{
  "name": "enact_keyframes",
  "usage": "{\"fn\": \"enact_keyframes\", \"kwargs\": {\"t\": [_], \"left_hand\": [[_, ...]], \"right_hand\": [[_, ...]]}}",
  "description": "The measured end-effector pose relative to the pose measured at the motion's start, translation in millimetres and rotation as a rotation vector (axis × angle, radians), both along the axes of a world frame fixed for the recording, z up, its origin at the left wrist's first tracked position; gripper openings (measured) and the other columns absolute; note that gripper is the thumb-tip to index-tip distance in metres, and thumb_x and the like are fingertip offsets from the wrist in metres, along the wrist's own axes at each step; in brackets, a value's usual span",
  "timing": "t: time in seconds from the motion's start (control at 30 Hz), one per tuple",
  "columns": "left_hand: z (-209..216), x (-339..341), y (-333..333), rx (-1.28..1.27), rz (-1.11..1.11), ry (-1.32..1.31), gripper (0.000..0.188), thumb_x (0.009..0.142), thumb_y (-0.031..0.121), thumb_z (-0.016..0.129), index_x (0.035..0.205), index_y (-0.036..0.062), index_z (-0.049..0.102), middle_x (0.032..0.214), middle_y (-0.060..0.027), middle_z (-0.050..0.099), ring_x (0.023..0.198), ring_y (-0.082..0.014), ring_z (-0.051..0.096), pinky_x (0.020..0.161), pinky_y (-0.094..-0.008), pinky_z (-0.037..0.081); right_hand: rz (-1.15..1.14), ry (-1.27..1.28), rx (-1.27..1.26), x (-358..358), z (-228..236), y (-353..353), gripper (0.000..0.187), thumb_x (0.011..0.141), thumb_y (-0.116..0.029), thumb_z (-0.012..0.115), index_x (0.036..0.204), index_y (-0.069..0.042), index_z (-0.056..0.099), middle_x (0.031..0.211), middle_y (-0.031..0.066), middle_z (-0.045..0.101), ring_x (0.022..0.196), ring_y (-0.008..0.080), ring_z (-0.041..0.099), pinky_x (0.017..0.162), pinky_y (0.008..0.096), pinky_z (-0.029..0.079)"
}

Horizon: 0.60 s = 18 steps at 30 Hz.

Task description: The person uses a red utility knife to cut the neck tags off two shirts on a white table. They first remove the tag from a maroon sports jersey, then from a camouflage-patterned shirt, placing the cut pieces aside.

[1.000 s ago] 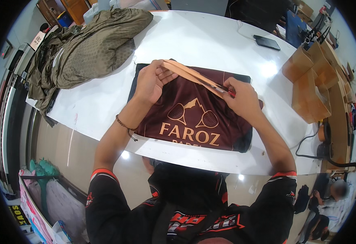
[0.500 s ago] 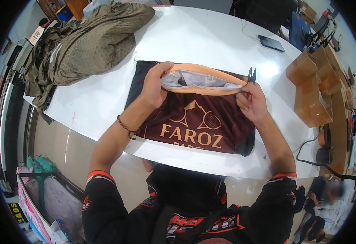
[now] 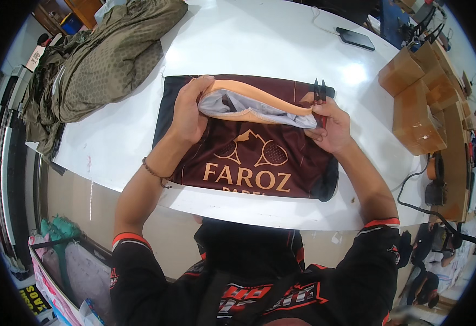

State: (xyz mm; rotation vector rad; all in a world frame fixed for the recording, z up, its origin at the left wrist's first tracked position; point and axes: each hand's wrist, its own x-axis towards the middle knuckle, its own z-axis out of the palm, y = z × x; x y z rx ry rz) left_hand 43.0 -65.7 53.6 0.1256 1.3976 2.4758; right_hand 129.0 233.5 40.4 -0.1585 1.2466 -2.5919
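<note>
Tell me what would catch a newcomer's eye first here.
A maroon garment lies on the white table, its peach band held open between left hand and right hand. Dark pointed snips jut from the right hand, tips away from the person. Olive fabric lies heaped at the table's left end.

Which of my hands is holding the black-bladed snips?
Your right hand: the snips stick up from it, blades pointing away from you. Your left hand holds the peach band with no tool showing.
</note>
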Motion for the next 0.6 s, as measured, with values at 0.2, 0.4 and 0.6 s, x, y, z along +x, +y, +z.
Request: {"fn": "enact_keyframes", "kwargs": {"t": [0.2,0.4,0.6], "left_hand": [[-1.1,-2.6,-1.5,-0.037,0.012,-0.039,0.018,0.102,0.019,0.057,0.094,0.0051,0.066,0.087,-0.0014,0.066,0.078,-0.0102,0.063,0.075,-0.0277,0.052],[4.5,10.1,6.9,-0.965,0.311,0.848,0.008,0.092,0.007,0.070,0.098,0.0052,0.066,0.088,-0.0048,0.067,0.079,-0.0171,0.064,0.072,-0.0302,0.051],[18.2,25.5,12.7,-0.732,0.057,1.624,0.015,0.079,0.002,0.079,0.091,0.0028,0.069,0.091,-0.0098,0.068,0.082,-0.0265,0.066,0.074,-0.0347,0.053]], "right_hand": [[-0.091,-0.007,0.125,1.5,0.8,-3.8,0.016,0.094,-0.010,0.064,0.108,-0.003,0.063,0.074,0.0020,0.058,0.041,0.0025,0.033,0.037,0.0196,0.026],[-0.178,-0.058,0.288,2.8,3.3,-16.0,0.014,0.097,-0.011,0.066,0.108,-0.002,0.063,0.073,-0.0029,0.057,0.042,0.0003,0.032,0.038,0.0204,0.023],[-0.188,-0.043,0.432,6.6,8.0,-28.0,0.018,0.101,-0.015,0.065,0.113,-0.002,0.061,0.073,-0.0053,0.056,0.045,-0.0011,0.033,0.039,0.0199,0.021]]}}
